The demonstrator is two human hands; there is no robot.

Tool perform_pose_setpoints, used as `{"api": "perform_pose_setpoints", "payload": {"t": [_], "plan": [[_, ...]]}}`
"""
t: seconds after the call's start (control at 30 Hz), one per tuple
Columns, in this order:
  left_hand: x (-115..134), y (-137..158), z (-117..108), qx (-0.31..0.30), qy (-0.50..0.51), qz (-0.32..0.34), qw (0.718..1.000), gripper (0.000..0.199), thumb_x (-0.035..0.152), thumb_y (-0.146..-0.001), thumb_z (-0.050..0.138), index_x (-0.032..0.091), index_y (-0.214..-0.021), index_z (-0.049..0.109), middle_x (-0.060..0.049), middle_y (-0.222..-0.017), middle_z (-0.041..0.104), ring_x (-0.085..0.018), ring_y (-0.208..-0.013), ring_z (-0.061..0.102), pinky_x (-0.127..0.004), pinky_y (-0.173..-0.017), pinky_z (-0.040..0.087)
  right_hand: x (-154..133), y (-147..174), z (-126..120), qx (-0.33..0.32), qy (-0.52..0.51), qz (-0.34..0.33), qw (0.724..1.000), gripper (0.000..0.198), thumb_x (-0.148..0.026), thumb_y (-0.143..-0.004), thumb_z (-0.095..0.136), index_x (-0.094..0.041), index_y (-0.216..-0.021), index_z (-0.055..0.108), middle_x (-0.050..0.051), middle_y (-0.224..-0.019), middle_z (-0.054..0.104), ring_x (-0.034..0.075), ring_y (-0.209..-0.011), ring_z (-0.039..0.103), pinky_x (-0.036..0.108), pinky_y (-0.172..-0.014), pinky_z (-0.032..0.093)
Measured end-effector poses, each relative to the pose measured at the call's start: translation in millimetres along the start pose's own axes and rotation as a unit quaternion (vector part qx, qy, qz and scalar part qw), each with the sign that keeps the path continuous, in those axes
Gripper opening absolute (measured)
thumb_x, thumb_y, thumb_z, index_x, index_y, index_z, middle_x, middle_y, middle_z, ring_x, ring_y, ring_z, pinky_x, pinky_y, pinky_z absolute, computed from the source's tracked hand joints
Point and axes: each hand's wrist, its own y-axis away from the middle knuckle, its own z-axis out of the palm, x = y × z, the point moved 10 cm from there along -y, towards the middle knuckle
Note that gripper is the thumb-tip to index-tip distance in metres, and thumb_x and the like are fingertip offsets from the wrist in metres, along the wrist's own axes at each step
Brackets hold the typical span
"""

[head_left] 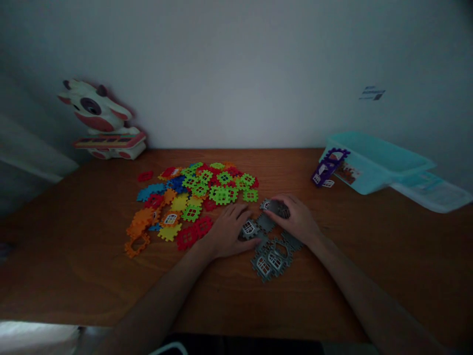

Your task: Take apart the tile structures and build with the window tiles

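Observation:
My left hand (231,231) rests low over the table, its fingers and thumb curved around a grey interlocking toy tile (249,228) with a white window insert. My right hand (297,219) has its thumb and fingers closed on another grey tile (274,207) at the far end of the grey group. Between the hands lies a plain grey tile (265,223). Nearer to me are several more grey tiles, among them a window tile (263,266) and one with an open hole (283,249). My right wrist partly covers a further plain tile (292,240).
Left of my hands spreads a pile of coloured tiles, including green ones (221,195), red ones (187,237) and orange ones (142,219). A cow-shaped toy keyboard (111,140) stands back left. Back right, purple joined tiles (327,167) lean on a turquoise bin (364,177) beside a pale lid (436,192).

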Motion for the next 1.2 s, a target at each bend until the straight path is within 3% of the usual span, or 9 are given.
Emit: {"api": "perform_pose_setpoints", "payload": {"t": [0.17, 0.3, 0.43, 0.53, 0.63, 0.77, 1.03, 1.13, 1.2], "plan": [[-6.3, 1.9, -11.3, -0.027, -0.022, 0.008, 0.999, 0.06, 0.063, -0.084, 0.06, 0.02, -0.125, 0.057, -0.013, -0.121, 0.064, -0.031, -0.112, 0.06, -0.047, -0.098, 0.046, 1.1, 0.3, -5.8, 0.011, -0.003, 0.008, 1.0, 0.039, -0.046, -0.088, 0.066, -0.025, -0.121, 0.057, 0.009, -0.112, 0.068, 0.028, -0.103, 0.067, 0.048, -0.091, 0.056], [-5.6, 4.5, -13.4, -0.039, -0.025, 0.043, 0.998, 0.044, 0.051, -0.089, 0.06, 0.02, -0.121, 0.06, -0.011, -0.116, 0.068, -0.029, -0.107, 0.062, -0.046, -0.095, 0.047, -15.3, 2.1, -8.4, 0.005, -0.009, -0.046, 0.999, 0.041, -0.039, -0.091, 0.064, -0.026, -0.127, 0.053, 0.009, -0.121, 0.065, 0.028, -0.112, 0.064, 0.048, -0.099, 0.052], [-6.8, 4.0, -18.1, 0.028, 0.06, 0.03, 0.997, 0.047, 0.045, -0.087, 0.066, 0.023, -0.127, 0.056, -0.01, -0.121, 0.065, -0.027, -0.112, 0.061, -0.044, -0.097, 0.049, -34.3, 6.6, -10.3, 0.016, -0.007, -0.085, 0.996, 0.043, -0.041, -0.09, 0.065, -0.027, -0.128, 0.053, 0.01, -0.121, 0.062, 0.028, -0.112, 0.062, 0.048, -0.098, 0.053], [-9.9, 2.3, -21.5, 0.096, 0.175, -0.016, 0.98, 0.041, 0.035, -0.087, 0.068, 0.023, -0.124, 0.057, -0.01, -0.12, 0.064, -0.024, -0.111, 0.062, -0.039, -0.095, 0.052, -49.6, 10.6, -5.2, 0.004, -0.028, -0.119, 0.992, 0.036, -0.04, -0.09, 0.066, -0.028, -0.122, 0.057, 0.009, -0.116, 0.062, 0.026, -0.108, 0.064, 0.045, -0.094, 0.056], [-18.6, 1.0, -13.6, 0.128, 0.307, -0.097, 0.938, 0.031, 0.029, -0.085, 0.069, 0.02, -0.113, 0.062, -0.008, -0.106, 0.07, -0.02, -0.093, 0.068, -0.034, -0.082, 0.057, -57.6, 12.9, 1.1, -0.013, -0.053, -0.134, 0.989, 0.031, -0.041, -0.09, 0.067, -0.027, -0.116, 0.059, 0.008, -0.111, 0.063, 0.024, -0.103, 0.065, 0.043, -0.09, 0.057], [-34.1, 1.9, 5.7, 0.139, 0.473, -0.196, 0.848, 0.029, 0.034, -0.081, 0.074, 0.019, -0.103, 0.065, -0.006, -0.097, 0.074, -0.018, -0.086, 0.07, -0.032, -0.077, 0.057, -55.2, 13.3, 2.6, -0.005, -0.061, -0.119, 0.991, 0.028, -0.041, -0.091, 0.066, -0.027, -0.114, 0.057, 0.007, -0.108, 0.065, 0.024, -0.1, 0.067, 0.042, -0.088, 0.058], [-67.3, 12.7, 3.3, 0.248, 0.588, -0.282, 0.717, 0.034, 0.043, -0.075, 0.079, 0.019, -0.096, 0.068, -0.001, -0.091, 0.073, -0.014, -0.081, 0.067, -0.027, -0.076, 0.053, -38.7, 15.4, 4.9, 0.025, -0.052, -0.042, 0.997, 0.028, -0.033, -0.097, 0.057, -0.026, -0.124, 0.055, 0.008, -0.113, 0.071, 0.025, -0.1, 0.07, 0.043, -0.087, 0.058], [-71.1, 15.2, 0.6, 0.268, 0.601, -0.28, 0.698, 0.032, 0.044, -0.076, 0.079, 0.019, -0.09, 0.067, 0.002, -0.08, 0.068, -0.01, -0.07, 0.061, -0.022, -0.066, 0.049, -43.0, 13.9, 1.5, 0.033, -0.042, -0.061, 0.997, 0.021, -0.031, -0.097, 0.057, -0.027, -0.118, 0.06, 0.006, -0.107, 0.073, 0.024, -0.097, 0.07, 0.043, -0.087, 0.057], [-71.2, 15.0, 0.5, 0.264, 0.609, -0.28, 0.693, 0.03, 0.045, -0.08, 0.075, 0.018, -0.084, 0.064, 0.006, -0.064, 0.056, -0.006, -0.054, 0.049, -0.018, -0.052, 0.04, -45.6, 12.2, -5.3, 0.053, -0.045, -0.069, 0.995, 0.015, -0.029, -0.096, 0.059, -0.027, -0.11, 0.064, 0.005, -0.1, 0.074, 0.023, -0.093, 0.069, 0.042, -0.085, 0.056]]}}
